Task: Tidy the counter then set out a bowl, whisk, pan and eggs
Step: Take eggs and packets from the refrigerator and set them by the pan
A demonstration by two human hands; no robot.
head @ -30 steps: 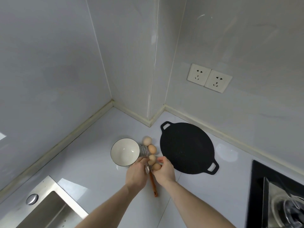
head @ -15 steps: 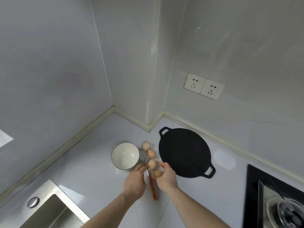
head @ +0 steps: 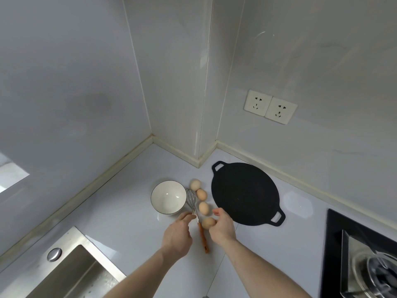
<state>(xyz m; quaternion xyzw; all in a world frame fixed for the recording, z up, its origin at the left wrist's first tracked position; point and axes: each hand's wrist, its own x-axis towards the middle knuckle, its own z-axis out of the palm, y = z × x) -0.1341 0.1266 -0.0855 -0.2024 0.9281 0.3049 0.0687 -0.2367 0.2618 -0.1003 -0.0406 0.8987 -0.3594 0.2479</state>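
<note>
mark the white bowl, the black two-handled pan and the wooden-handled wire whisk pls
White round bowl with dark rim [head: 168, 197]: head view, on its inner bottom.
Black round two-handled pan [head: 243, 193]: head view, on the middle of its flat surface.
Wooden-handled wire whisk [head: 203, 237]: head view, on the wooden handle.

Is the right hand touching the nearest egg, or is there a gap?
Touching. The head view shows the right hand with its fingers curled against the right side of the nearest egg, no counter visible between them. Grip firmness is unclear.

No text, label, brand, number or sign can be read anywhere, neither on the wall sockets [head: 270, 109] nor on anything below them.
</note>
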